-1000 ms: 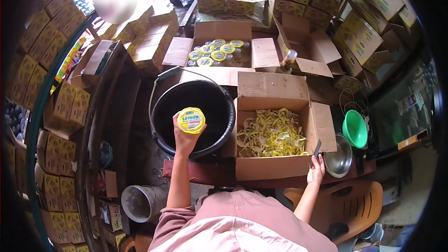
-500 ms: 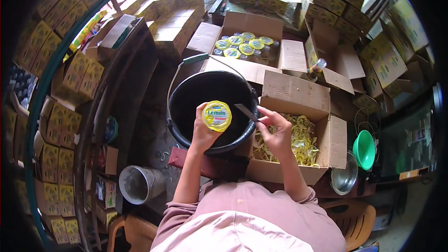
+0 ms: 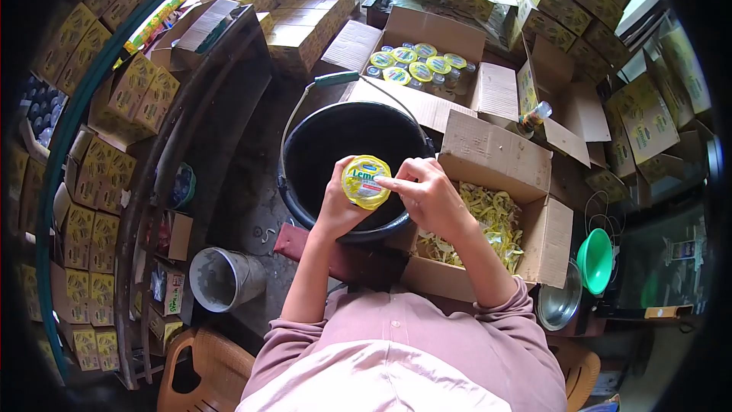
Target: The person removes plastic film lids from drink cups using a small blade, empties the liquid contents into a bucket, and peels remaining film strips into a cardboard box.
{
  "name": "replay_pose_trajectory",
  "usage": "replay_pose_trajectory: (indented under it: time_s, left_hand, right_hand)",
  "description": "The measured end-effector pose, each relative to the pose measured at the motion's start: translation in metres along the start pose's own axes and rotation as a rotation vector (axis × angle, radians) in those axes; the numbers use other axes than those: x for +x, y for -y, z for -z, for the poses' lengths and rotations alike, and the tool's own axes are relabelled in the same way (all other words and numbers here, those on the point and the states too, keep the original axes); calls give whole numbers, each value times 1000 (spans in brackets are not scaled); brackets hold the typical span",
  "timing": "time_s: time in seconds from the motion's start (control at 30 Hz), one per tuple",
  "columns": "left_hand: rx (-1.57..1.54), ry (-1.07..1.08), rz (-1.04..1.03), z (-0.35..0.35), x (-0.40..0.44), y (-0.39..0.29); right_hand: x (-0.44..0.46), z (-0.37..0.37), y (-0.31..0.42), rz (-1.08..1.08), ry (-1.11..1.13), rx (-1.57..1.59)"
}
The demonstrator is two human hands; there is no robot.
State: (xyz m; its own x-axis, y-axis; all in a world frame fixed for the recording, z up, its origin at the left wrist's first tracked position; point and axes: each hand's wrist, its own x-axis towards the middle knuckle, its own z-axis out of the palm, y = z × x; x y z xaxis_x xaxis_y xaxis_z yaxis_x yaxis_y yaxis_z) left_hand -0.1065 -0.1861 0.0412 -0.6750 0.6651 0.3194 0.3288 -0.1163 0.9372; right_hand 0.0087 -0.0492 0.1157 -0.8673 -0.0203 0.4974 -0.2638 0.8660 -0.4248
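Head view: the left hand (image 3: 338, 210) is wrapped around a yellow-topped container (image 3: 361, 192), seen against the black bucket's (image 3: 358, 126) opening, while the right hand (image 3: 438, 197) reaches in from three o'clock, index finger across the top; whether it grips anything cannot be told. From the container, yellow scraps (image 3: 496, 212) fill a carton (image 3: 438, 278) toward four o'clock, and yellow-topped jars (image 3: 420, 71) sit in another at one o'clock.

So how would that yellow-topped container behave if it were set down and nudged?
The yellow-topped container might roll if laid on its side, since its top is round. It's probably fairly light, being small enough for the left hand to grip. Its shiny-looking top may be slippery.
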Motion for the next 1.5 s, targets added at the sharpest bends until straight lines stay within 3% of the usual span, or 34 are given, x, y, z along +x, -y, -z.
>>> replay_pose_trajectory:
  time_s: [0.73, 1.0, 1.1, 1.2, 1.3, 1.33, 1.5]
  left_hand:
    - [24, -11, 12, 1, 1, 1]
    - [108, -107, 7, 0, -1, -4]
    - [127, -100, -16, -1, -2, 2]
    - [-5, -86, -27, -3, -3, 11]
    - [343, -59, -77, 2, -2, 12]
    - [201, -84, -49, 0, -2, 10]
    - [151, -117, -36, -4, -2, 3]
  right_hand:
    - [-12, 15, -14, -36, 134, -101]
    - [-22, 44, -22, -71, -23, -34]
    - [-20, 36, -14, -283, -141, 63]
    - [-15, 19, -6, -348, -243, 189]
    - [-9, 1, 4, -399, -269, 285]
    - [-8, -5, 6, -400, -272, 317]
    - [0, -22, 14, -399, -286, 339]
